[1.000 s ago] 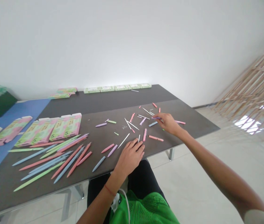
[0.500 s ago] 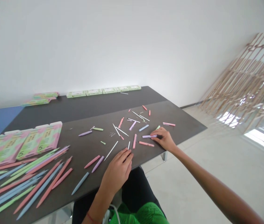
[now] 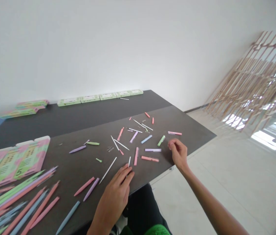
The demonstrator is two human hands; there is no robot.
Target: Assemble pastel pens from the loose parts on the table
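My left hand [image 3: 117, 187] rests at the table's front edge with its fingers stretched out. From under its fingertips pokes a short length of white pen refill [image 3: 129, 161]. Over the right side of the table is my right hand [image 3: 178, 151], fingers curled together; whatever they may hold is hidden. A purple pen barrel with a clip [image 3: 152, 150] lies left of it, apart from the fingers. Close by are a green pen barrel [image 3: 161, 140], a pink pen barrel [image 3: 150, 159] and another pink barrel [image 3: 136, 156]. A white refill [image 3: 108, 170] lies left of my left hand.
Tapered pen parts in pink [image 3: 84, 186], purple [image 3: 91, 189] and blue [image 3: 67, 217] lie left of my left hand. Many whole pens [image 3: 36, 209] and printed pen boxes [image 3: 31, 160] fill the left side. Several flat boxes [image 3: 107, 96] line the back edge by the wall.
My right hand has let go of the purple pen barrel and moved right, away from it. My left hand stays over the white refill. The view has shifted slightly.
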